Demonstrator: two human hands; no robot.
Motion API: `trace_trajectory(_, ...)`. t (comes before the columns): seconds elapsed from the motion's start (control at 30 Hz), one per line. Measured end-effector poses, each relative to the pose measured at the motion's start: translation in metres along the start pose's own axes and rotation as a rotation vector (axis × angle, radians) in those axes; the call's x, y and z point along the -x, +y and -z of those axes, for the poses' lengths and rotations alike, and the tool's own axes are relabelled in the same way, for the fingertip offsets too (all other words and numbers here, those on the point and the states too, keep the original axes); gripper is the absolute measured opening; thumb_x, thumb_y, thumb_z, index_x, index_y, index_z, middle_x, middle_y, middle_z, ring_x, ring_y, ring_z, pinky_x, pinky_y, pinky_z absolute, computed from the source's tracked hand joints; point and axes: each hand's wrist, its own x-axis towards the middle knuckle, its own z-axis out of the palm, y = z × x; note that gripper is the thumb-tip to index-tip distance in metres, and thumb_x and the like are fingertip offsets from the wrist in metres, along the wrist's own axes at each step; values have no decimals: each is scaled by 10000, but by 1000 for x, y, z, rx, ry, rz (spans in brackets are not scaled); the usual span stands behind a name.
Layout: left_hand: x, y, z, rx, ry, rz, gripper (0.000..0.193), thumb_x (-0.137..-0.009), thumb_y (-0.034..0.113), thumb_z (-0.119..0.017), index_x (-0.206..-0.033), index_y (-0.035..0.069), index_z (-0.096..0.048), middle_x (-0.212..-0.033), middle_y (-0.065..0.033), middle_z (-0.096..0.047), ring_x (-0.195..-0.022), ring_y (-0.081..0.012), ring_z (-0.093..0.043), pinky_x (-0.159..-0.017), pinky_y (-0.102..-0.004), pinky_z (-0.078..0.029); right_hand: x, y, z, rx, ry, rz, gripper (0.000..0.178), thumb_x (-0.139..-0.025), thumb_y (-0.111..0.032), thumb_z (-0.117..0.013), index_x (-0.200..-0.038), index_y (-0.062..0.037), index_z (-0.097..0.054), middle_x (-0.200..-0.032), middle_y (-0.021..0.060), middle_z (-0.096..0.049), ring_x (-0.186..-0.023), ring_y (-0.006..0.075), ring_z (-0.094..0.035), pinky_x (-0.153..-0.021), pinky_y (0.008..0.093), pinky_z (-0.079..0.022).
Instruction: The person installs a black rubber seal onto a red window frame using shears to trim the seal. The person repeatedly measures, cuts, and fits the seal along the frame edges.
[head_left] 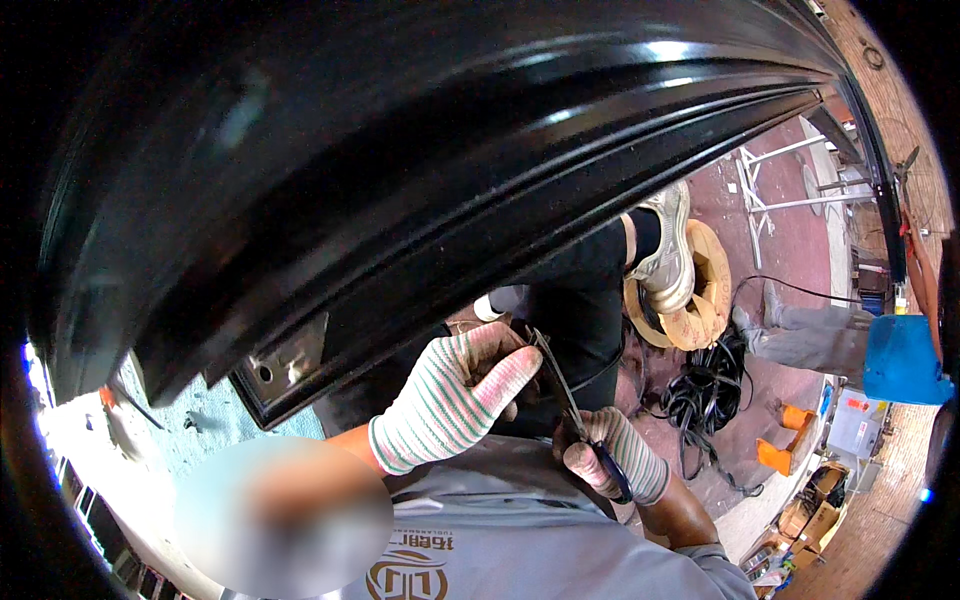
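Black frame (pixel 600 160) foremost; clasps scissors (pixel 563 388) by the handles in the right hand (pixel 625 455), slants their long axis up and leftward from that grip until just beside the left hand (pixel 455 400), and curls that one, contents impossible to tell.
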Motion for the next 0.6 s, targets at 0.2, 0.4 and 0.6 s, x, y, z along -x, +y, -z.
trace_trajectory(0.2,1,1,0,34,-9,1,285,-1030,270,-582,-1167,30,-652,-883,9,-655,-704,-58,-583,-629,-217,-502,2,19,-2,36,-15,20,102,-838,-119,-698,-795,-52,-634,-706,-42,-595,-660,44,-510,-555,253,-412)
trace_trajectory(0.4,-1,1,-1,40,11,-36,256,-1024,253,-597,-1106,17,-656,-844,3,-640,-690,-63,-588,-616,-222,-500,0,12,-7,-231,35,-130,123,-856,-139,-717,-813,-44,-651,-729,-35,-582,-699,51,-525,-593,233,-426)
trace_trajectory(0.6,-2,5,-2,122,20,-103,213,-1022,199,-604,-1048,-10,-636,-847,-31,-644,-707,-80,-602,-658,-235,-509,2,0,0,-279,4,-25,541,-903,-564,-652,-913,-23,-651,-718,-12,-566,-644,90,-505,-586,261,-413)
